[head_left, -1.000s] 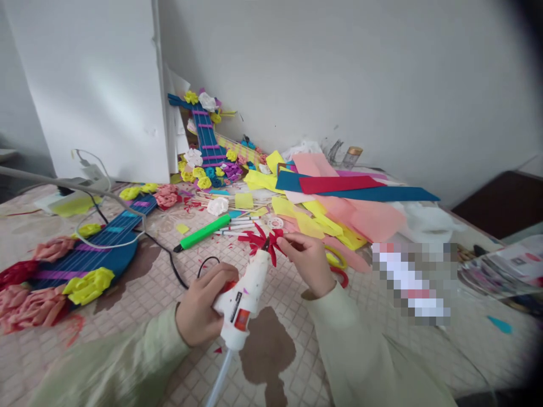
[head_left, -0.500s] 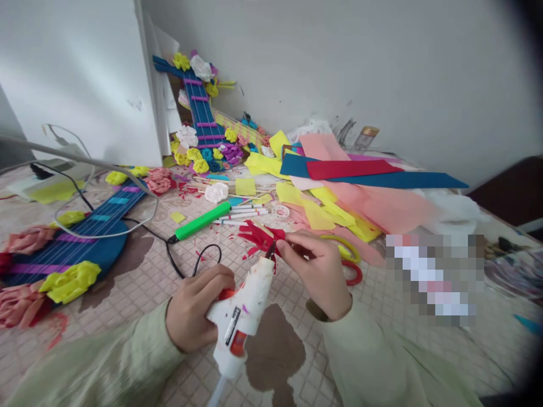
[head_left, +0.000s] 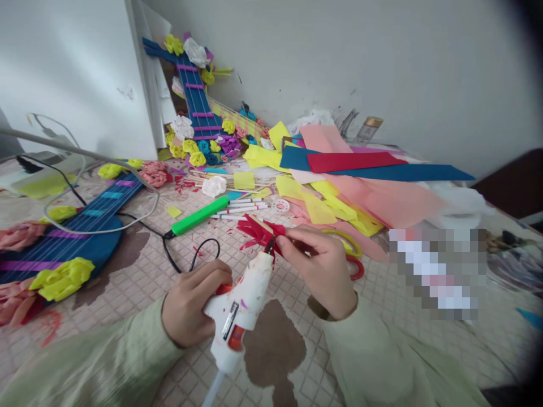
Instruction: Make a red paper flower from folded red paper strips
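Observation:
My left hand (head_left: pixel 193 302) is wrapped round the handle of a white hot glue gun (head_left: pixel 244 308), its fingers by the orange trigger. A clear glue stick (head_left: pixel 213 387) sticks out of the gun's rear end. Between thumb and fingers, my right hand (head_left: pixel 318 265) pinches a piece of red crepe paper (head_left: pixel 254 232) cut into strips, with a thin pale stick along it. The gun's dark nozzle (head_left: pixel 270 244) is at the red paper, close to my right fingertips; whether it touches is hard to tell. Scissors (head_left: pixel 356 267) with yellow and red handles lie partly behind my right hand.
A blue paper guitar (head_left: pixel 102 240) with paper flowers lies at left; another blue guitar (head_left: pixel 199 104) leans at the back. A green tool (head_left: pixel 200 216) with a black cord, several markers (head_left: pixel 241 208) and crepe paper sheets (head_left: pixel 382 198) cover the middle. A white cable (head_left: pixel 156 198) loops at left.
The view has shifted slightly, so the background sits a little differently. Both hands keep their grips, and the nozzle stays at the red paper.

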Demonstrator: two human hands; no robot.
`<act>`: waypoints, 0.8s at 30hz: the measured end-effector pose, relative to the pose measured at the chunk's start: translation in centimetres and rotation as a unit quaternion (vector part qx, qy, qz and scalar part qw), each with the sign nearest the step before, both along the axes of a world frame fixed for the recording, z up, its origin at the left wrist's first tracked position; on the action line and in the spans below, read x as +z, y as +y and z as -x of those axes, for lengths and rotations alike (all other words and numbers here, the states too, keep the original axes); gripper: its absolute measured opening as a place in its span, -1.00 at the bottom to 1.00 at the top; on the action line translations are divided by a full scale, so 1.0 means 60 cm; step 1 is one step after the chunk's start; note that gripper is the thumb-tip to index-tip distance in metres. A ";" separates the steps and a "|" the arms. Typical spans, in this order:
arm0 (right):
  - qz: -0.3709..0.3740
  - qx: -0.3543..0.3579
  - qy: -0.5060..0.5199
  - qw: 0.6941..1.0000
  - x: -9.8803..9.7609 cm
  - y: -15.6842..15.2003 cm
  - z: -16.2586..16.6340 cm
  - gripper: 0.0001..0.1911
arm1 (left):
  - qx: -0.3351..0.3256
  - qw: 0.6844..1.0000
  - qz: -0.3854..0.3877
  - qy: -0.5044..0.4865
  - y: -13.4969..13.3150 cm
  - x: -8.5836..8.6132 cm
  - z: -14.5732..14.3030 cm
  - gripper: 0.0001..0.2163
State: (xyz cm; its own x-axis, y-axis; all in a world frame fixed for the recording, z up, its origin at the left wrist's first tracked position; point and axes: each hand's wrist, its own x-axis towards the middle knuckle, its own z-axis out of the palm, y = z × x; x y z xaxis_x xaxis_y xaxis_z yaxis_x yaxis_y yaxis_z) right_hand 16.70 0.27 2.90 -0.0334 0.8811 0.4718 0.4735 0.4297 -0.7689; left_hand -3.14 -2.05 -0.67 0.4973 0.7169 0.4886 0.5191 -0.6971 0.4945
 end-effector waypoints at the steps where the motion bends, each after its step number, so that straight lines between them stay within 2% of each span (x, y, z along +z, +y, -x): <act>1: 0.001 0.001 -0.001 1.000 0.000 0.000 0.000 -0.85 | -0.003 1.000 -0.001 0.000 0.001 0.000 0.000 -0.93; 11: -0.011 -0.001 -0.012 1.000 0.001 -0.001 -0.002 -0.87 | -0.003 0.999 -0.031 -0.008 0.002 -0.003 -0.001 -0.93; 24: -0.014 0.007 -0.008 1.000 -0.001 0.001 -0.003 -0.86 | 0.002 1.000 -0.016 -0.007 0.002 -0.004 0.000 -0.93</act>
